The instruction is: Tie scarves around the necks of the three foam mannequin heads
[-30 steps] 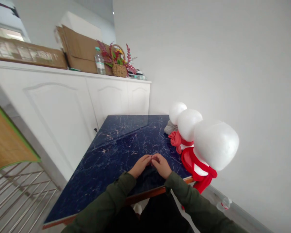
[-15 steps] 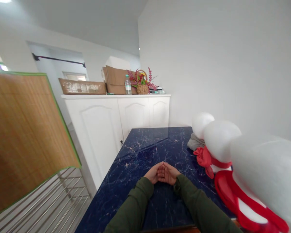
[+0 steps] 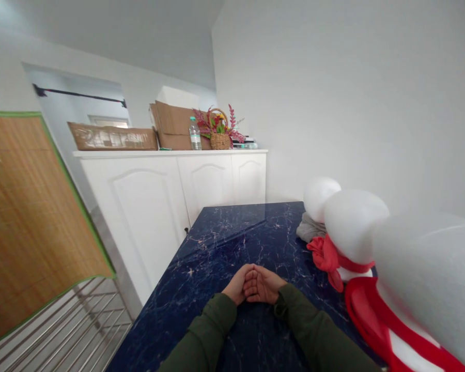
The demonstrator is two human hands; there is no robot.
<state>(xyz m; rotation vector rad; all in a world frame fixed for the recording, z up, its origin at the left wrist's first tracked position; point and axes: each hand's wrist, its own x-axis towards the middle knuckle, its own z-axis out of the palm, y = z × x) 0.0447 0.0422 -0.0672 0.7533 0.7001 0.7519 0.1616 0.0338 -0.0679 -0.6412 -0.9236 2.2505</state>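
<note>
My left hand [image 3: 236,283] and my right hand [image 3: 268,285] rest together on the dark blue marbled tabletop [image 3: 225,232]. Both are loosely cupped, with the palms turned toward me and no object visible in them. The right hand's fingers lie across the left hand and partly hide its fingers. The thumb sides meet at the top. Dark green sleeves cover both forearms. To the right of my hands lies a bunched red cloth [image 3: 325,256], apart from them.
Large white rounded forms [image 3: 354,219] line the table's right side, with red bands [image 3: 366,307] and a grey cloth [image 3: 310,228]. Behind stands a white cabinet [image 3: 143,206] bearing cardboard boxes [image 3: 174,124], a bottle [image 3: 195,135] and a flower basket [image 3: 219,140]. A metal rack [image 3: 89,315] stands left.
The view has turned slightly to the right, so the cabinet and rack sit farther left. My hands keep the same clasped pose on the table.
</note>
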